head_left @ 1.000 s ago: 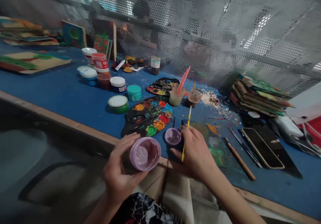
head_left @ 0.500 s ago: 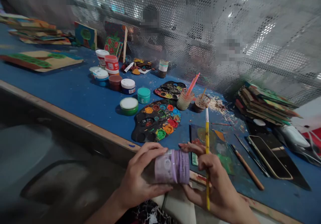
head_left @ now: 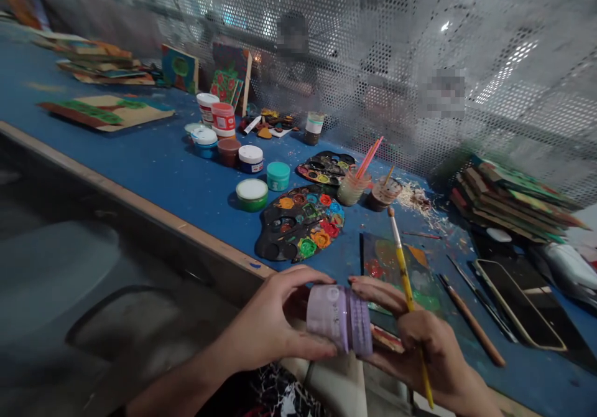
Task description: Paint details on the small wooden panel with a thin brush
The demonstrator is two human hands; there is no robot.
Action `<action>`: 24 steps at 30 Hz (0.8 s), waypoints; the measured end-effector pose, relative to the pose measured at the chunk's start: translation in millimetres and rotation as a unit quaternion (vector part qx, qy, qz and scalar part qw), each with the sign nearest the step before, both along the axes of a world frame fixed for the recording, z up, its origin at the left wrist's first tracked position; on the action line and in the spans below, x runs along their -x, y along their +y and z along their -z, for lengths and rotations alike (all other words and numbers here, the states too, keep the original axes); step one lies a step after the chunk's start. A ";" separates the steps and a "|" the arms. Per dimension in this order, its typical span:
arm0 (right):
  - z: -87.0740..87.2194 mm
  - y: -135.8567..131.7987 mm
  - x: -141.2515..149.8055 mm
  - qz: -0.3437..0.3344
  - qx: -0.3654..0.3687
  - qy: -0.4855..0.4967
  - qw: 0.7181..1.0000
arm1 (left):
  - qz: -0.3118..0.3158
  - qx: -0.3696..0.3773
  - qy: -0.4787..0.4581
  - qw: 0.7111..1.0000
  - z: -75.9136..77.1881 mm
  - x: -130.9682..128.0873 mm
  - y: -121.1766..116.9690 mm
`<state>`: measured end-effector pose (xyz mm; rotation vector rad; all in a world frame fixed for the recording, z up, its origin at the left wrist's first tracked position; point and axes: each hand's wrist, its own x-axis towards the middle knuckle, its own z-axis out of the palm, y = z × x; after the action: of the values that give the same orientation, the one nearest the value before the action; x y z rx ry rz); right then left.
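Just over the near edge of the blue desk (head_left: 140, 149), the purple jar (head_left: 325, 314) lies on its side in mid-air, tipped slightly, with the purple lid (head_left: 361, 327) against its mouth on the right. A second ago that mouth was open to view and the lid was apart from it on the desk; now the two are together, so the paint inside is covered, though I cannot tell whether the lid is screwed tight. The left hand (head_left: 265, 323) has its fingers clamped around the jar body, thumb below. The right hand (head_left: 429, 351) grips a yellow paintbrush (head_left: 404, 274), bristles up, while its fingertips and thumb bear on the lid. Counting the rest: one jar and one lid in hand, one brush held; two palettes (head_left: 269, 236), at least seven paint tubs (head_left: 252, 204) to their left, two cups (head_left: 353, 191) with sticks or brushes standing in them, one labelled jar (head_left: 313, 129) farther back, one phone (head_left: 520, 305) at the right, and two stacks of boards (head_left: 513, 196), one toward each side.
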<state>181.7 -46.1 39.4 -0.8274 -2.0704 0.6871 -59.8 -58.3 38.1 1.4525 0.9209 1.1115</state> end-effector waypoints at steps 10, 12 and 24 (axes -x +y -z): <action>5.5 -11.2 20.7 0.056 0.122 0.194 0.972 | -0.084 -0.358 0.159 0.916 5.2 -3.5 0.9; 6.9 -14.4 26.1 0.093 0.152 0.210 0.961 | -0.090 -0.463 0.182 0.863 12.3 -2.9 7.6; -5.3 -19.4 8.6 0.208 -0.170 0.057 0.962 | -0.302 -0.446 0.222 0.813 -15.8 77.3 57.3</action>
<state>173.1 -65.5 44.7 -0.9537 -1.7632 0.1395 -137.1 -1.1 53.9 2.3441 1.3302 1.8810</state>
